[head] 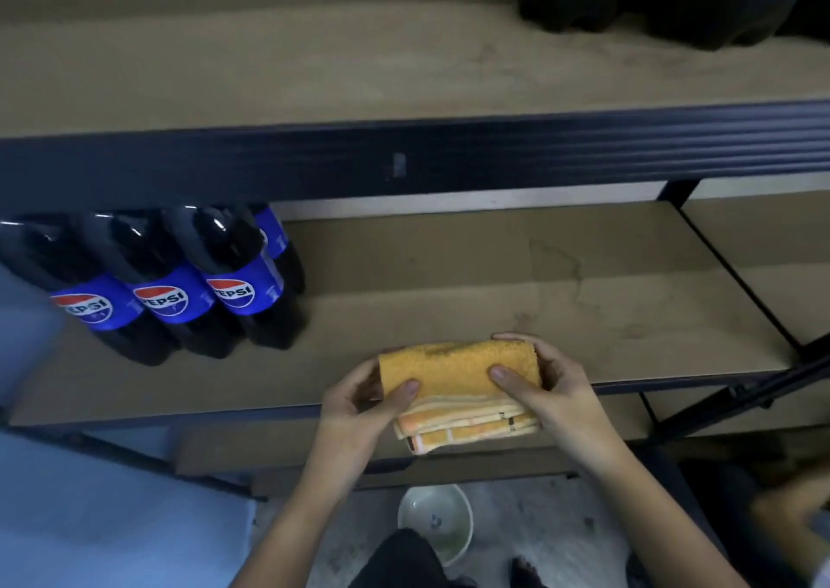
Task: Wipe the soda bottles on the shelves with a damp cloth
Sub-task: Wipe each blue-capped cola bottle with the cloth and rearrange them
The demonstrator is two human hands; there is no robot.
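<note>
Head view: your left hand (364,396) and right hand (543,381) grip the folded cloth (458,376) between them; Pepsi bottles (170,282) stand left of your hands.

A pale round bowl (434,523) sits on the speckled floor (539,538)

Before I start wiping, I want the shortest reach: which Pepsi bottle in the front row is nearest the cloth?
The rightmost front-row Pepsi bottle, the one nearest the folded orange cloth; the other two stand farther left.
</note>
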